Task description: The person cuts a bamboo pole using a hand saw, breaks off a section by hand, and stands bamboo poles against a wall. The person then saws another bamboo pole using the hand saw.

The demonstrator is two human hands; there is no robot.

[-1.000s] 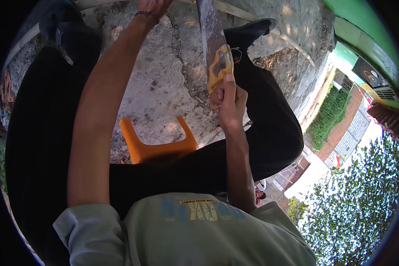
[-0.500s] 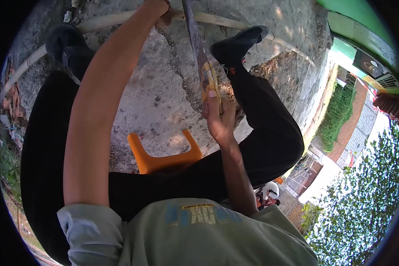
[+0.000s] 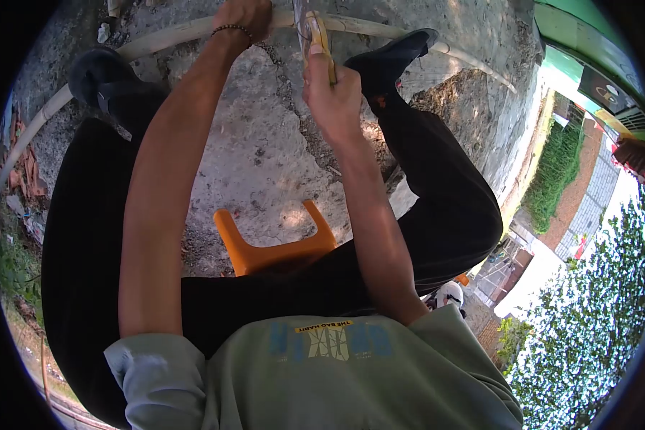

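A long pale pipe (image 3: pixel 166 37) curves across the ground at the top of the view. My left hand (image 3: pixel 245 18), with a beaded bracelet at its wrist, is closed round the pipe; its fingertips are partly hidden. To the right of it, my right hand (image 3: pixel 333 92) grips the yellow handle (image 3: pixel 319 37) of a saw, thumb on top. The saw's blade (image 3: pixel 300 16) runs up out of the frame beside the pipe, so its far end is hidden.
My feet in dark shoes rest near the pipe, the left shoe (image 3: pixel 102 75) and the right shoe (image 3: pixel 390 61). An orange plastic stool (image 3: pixel 276 256) is under my legs on cracked concrete (image 3: pixel 240 161). Broken bricks (image 3: pixel 30 168) lie at the left. A person in a white helmet (image 3: pixel 449 292) is behind.
My right hand and the saw have moved up and a little left, toward the pipe. My left hand stays near the pipe. The view has shifted slightly.
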